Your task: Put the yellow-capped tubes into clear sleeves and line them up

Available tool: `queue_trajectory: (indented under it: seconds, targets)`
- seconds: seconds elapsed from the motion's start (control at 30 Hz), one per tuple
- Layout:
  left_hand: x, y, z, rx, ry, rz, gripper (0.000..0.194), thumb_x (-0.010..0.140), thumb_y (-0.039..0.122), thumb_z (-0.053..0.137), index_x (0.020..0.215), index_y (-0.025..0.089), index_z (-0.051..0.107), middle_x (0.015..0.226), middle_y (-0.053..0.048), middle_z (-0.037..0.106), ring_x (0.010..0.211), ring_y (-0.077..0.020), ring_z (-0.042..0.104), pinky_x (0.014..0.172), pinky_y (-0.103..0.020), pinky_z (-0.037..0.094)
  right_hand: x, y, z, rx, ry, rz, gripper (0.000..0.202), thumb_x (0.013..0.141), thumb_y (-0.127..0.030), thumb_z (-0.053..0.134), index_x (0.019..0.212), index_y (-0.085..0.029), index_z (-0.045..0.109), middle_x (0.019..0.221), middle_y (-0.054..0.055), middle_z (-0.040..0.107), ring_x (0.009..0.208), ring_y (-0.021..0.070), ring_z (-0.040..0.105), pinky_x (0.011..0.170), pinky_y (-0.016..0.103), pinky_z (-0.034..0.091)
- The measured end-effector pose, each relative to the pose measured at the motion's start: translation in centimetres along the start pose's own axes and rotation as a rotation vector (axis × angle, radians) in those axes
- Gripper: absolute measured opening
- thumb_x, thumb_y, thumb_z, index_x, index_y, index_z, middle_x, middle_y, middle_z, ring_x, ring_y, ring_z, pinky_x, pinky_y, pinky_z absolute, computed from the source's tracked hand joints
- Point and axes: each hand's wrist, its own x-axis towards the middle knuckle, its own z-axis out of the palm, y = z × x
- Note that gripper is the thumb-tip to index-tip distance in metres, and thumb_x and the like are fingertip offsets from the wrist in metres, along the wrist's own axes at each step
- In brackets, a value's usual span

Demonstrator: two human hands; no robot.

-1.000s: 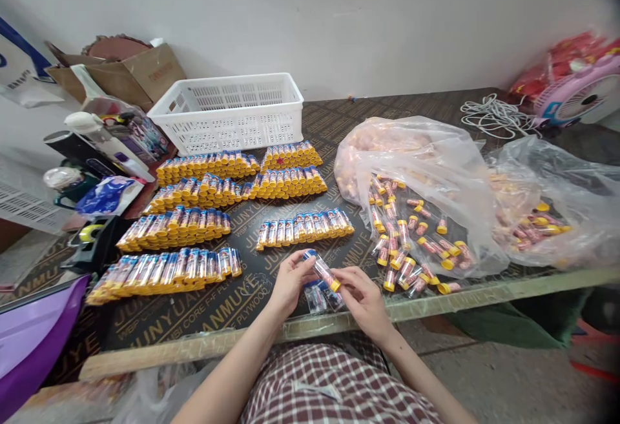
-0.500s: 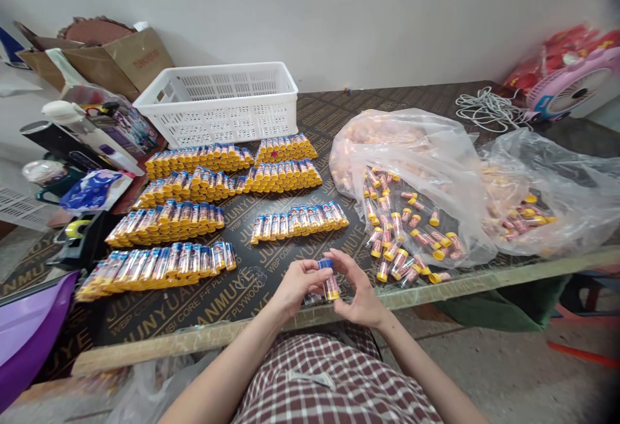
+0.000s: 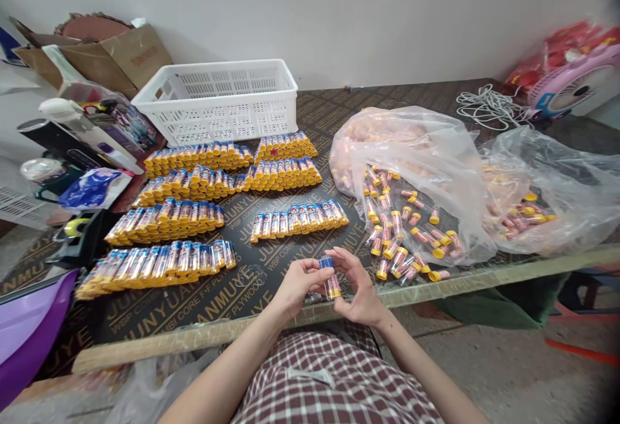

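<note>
Head view: the tube [image 3: 332, 287] stands nearly upright, pinched by left fingers [image 3: 320, 277], right fingers [image 3: 347, 260] spanning it end to end.

A tube [image 3: 332, 286] sits between my fingers [image 3: 317, 277], near the front edge of the tabletop [image 3: 261, 259]. Ahead of my fingers, slightly left, lies one row of tubes [image 3: 300, 221]; stacked rows [image 3: 179, 262] spread farther left. Behind those stacks stands a basket [image 3: 217, 114]. To my fingers' right, loose tubes [image 3: 398, 259] lie at a bag's mouth [image 3: 411, 130], with a second bag [image 3: 557, 159] farther right and a fan [image 3: 564, 91] behind it.
</note>
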Motion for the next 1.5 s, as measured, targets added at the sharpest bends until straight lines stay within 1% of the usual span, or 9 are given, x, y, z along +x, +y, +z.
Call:
queue_trajectory:
  seconds: [0.3, 0.43, 0.53, 0.67, 0.87, 1.03, 1.2, 1.33, 1.5]
  targets:
    - [-0.2, -0.1, 0.2, -0.023, 0.017, 0.01, 0.041, 0.051, 0.037, 0.084, 0.066, 0.012, 0.055, 0.062, -0.002, 0.063, 0.053, -0.0106, 0.059, 0.051, -0.021, 0.046, 0.3, 0.0, 0.2, 0.015, -0.006, -0.009, 0.087, 0.06, -0.003, 0.053, 0.139, -0.025, 0.025, 0.136, 0.01, 0.043, 0.122, 0.0248, 0.047, 0.102, 0.041, 0.043]
    - [0.8, 0.4, -0.9, 0.045, 0.038, 0.053, 0.039, 0.054, 0.04, 0.081, 0.068, 0.012, 0.057, 0.064, -0.004, 0.065, 0.052, -0.0108, 0.058, 0.051, -0.021, 0.045, 0.6, -0.3, -0.2, -0.041, -0.056, 0.018, 0.089, 0.067, -0.011, 0.059, 0.143, -0.026, 0.016, 0.145, 0.01, 0.03, 0.125, 0.025, 0.044, 0.105, 0.044, 0.038]
    - [3.1, 2.5, -3.1, 0.26, 0.215, 0.233, 0.04, 0.055, 0.042, 0.079, 0.073, 0.012, 0.06, 0.061, -0.003, 0.065, 0.052, -0.0125, 0.058, 0.052, -0.023, 0.044, 0.7, -0.1, -1.0, -0.12, -0.038, 0.063, 0.091, 0.071, -0.022, 0.065, 0.144, -0.027, 0.011, 0.15, 0.01, 0.018, 0.128, 0.0265, 0.038, 0.108, 0.048, 0.032]
    - [7.0, 6.3, -6.5, 0.751, 0.603, 0.491, 0.042, 0.055, 0.042, 0.079, 0.083, 0.016, 0.062, 0.058, 0.001, 0.061, 0.057, -0.0154, 0.058, 0.056, -0.025, 0.041, 0.5, 0.5, -1.9, -0.162, 0.054, 0.116, 0.082, 0.078, -0.027, 0.062, 0.144, -0.029, 0.014, 0.147, 0.01, 0.026, 0.124, 0.0252, 0.043, 0.105, 0.048, 0.035]
    - [9.3, 8.1, -7.4, 1.205, 0.689, 0.493, 0.037, 0.068, 0.048, 0.069, 0.087, 0.016, 0.066, 0.068, -0.006, 0.065, 0.07, -0.0207, 0.06, 0.065, -0.028, 0.038, 0.3, 0.2, -2.7, -0.33, -0.004, 0.125, 0.07, 0.08, -0.03, 0.061, 0.141, -0.029, 0.025, 0.146, 0.009, 0.028, 0.129, 0.0257, 0.038, 0.106, 0.046, 0.034]
    - [6.4, 6.0, -6.4, 1.195, 0.629, 0.62, 0.028, 0.079, 0.045, 0.059, 0.08, 0.018, 0.066, 0.07, -0.004, 0.065, 0.066, -0.0171, 0.058, 0.064, -0.026, 0.037, 0.8, 1.9, -5.2, -0.695, -0.001, 0.157, 0.047, 0.083, -0.034, 0.057, 0.127, -0.022, 0.048, 0.139, 0.012, 0.037, 0.125, 0.0276, 0.041, 0.103, 0.047, 0.036]
    - [3.2, 0.6, -6.4, 1.294, 0.295, 0.341, 0.021, 0.062, 0.038, 0.076, 0.063, 0.02, 0.065, 0.065, -0.002, 0.063, 0.062, -0.0177, 0.055, 0.057, -0.025, 0.032, 2.4, 4.8, -8.4, -1.202, -0.079, 0.142, 0.037, 0.076, -0.015, 0.053, 0.112, -0.016, 0.06, 0.131, 0.017, 0.046, 0.124, 0.0342, 0.038, 0.099, 0.051, 0.032]
    - [2.3, -2.7, -6.5, 1.281, 0.334, 0.327, 0.012, 0.063, 0.024, 0.074, 0.066, 0.02, 0.063, 0.07, -0.001, 0.062, 0.066, -0.017, 0.055, 0.06, -0.025, 0.031, 3.7, 5.8, -9.1, -1.39, -0.165, 0.176, 0.029, 0.068, -0.009, 0.053, 0.095, -0.016, 0.064, 0.131, 0.017, 0.047, 0.128, 0.0357, 0.032, 0.099, 0.054, 0.027]
    - [1.9, -2.9, -6.3, 1.25, 0.344, 0.303, 0.01, 0.074, 0.021, 0.064, 0.064, 0.02, 0.062, 0.065, -0.001, 0.063, 0.063, -0.0167, 0.054, 0.061, -0.025, 0.031, 4.4, 6.2, -9.1, -1.355, -0.187, 0.123, 0.017, 0.071, -0.009, 0.056, 0.085, -0.017, 0.062, 0.128, 0.015, 0.052, 0.127, 0.0351, 0.035, 0.1, 0.056, 0.023]
